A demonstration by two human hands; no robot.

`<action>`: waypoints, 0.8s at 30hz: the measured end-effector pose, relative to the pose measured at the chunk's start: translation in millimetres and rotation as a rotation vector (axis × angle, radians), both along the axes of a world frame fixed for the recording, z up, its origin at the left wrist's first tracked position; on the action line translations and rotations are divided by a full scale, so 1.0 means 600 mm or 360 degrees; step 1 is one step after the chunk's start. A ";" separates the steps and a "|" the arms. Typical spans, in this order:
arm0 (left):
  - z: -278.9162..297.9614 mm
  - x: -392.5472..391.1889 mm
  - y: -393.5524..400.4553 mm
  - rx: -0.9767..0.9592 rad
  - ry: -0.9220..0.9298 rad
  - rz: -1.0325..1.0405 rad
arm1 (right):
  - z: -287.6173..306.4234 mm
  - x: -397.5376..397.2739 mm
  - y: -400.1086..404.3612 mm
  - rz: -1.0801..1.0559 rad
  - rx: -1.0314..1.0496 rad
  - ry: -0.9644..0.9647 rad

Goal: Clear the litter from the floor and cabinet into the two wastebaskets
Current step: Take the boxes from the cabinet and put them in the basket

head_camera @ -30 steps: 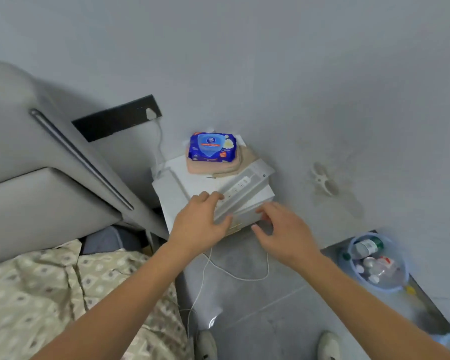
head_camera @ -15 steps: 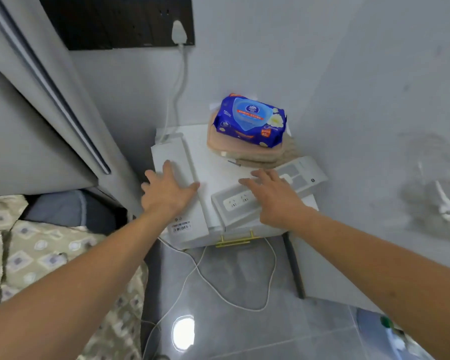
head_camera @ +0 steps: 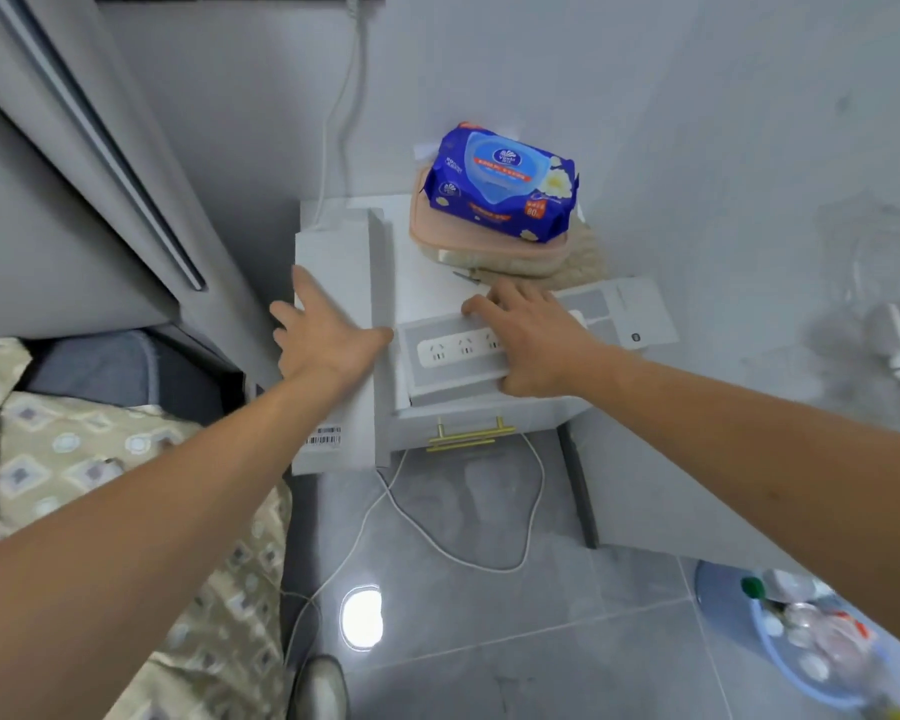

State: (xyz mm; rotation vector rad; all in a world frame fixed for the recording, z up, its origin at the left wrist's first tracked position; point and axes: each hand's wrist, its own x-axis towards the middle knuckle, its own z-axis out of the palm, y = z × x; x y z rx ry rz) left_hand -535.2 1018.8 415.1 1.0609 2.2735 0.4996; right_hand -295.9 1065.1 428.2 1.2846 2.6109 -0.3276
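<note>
grey corner beside the bed: on the white cabinet (head_camera: 427, 283) lie two long cartons. the left hand (head_camera: 328, 340) has shifted off the power-strip box (head_camera: 448, 350) onto the barcode box (head_camera: 333, 252), flat with fingers spread. the right hand (head_camera: 536, 345) grasps the power-strip box across its width. one hand per carton now, both bound, i judge, for the blue wastebasket (head_camera: 703, 589) on the floor at right.

Just one camera here, head-worn and wide-angle. It sits above the cabinet (head_camera: 427, 293), in front of it, facing forward and steeply down, pretty close in. Floor (head_camera: 489, 641) fills the frame below the cabinet, wall (head_camera: 489, 70) behind it, bed (head_camera: 74, 459) off its left.
</note>
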 end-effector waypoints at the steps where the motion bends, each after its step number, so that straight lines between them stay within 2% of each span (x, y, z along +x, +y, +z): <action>1: 0.012 -0.007 -0.013 0.0027 -0.0034 -0.0027 | 0.013 -0.005 -0.010 -0.0026 -0.0004 0.0000; 3: 0.042 -0.021 -0.038 0.0090 -0.0069 -0.0077 | 0.041 -0.015 -0.032 -0.0071 -0.0032 -0.0008; 7: 0.092 -0.041 -0.101 0.0144 0.0056 -0.0194 | 0.091 -0.019 -0.079 -0.0199 -0.0177 -0.0030; 13: 0.168 -0.024 -0.193 0.0304 -0.0239 -0.0474 | 0.161 0.049 -0.181 -0.0529 -0.0241 0.0118; 18: 0.190 0.079 -0.252 0.0353 -0.0315 -0.0975 | 0.173 0.162 -0.302 -0.0798 -0.0312 0.0208; 24: 0.176 0.279 -0.362 0.0327 -0.0409 -0.1635 | 0.131 0.352 -0.529 -0.1174 -0.0381 0.0329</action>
